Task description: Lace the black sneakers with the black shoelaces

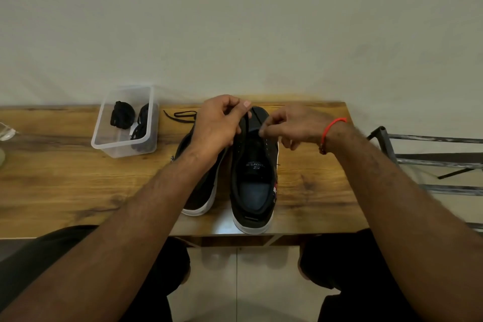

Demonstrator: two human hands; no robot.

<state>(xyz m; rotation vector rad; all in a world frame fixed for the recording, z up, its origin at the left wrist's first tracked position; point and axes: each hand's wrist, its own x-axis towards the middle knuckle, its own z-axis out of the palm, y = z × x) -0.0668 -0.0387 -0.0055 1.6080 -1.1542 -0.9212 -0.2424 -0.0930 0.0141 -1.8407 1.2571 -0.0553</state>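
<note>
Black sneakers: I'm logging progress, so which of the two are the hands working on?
The right-hand black sneaker, its insole showing; both hands pinch a black shoelace at its toe end. The other lies under the left forearm.

wooden table, pale wall, metal rack at right

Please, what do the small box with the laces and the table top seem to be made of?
The box looks like clear, slightly frosted plastic: the bundled spare laces show through its walls. The table top looks like wood or a wood-pattern laminate, with brown grain, knots and a slight sheen; the picture cannot settle which.
</note>
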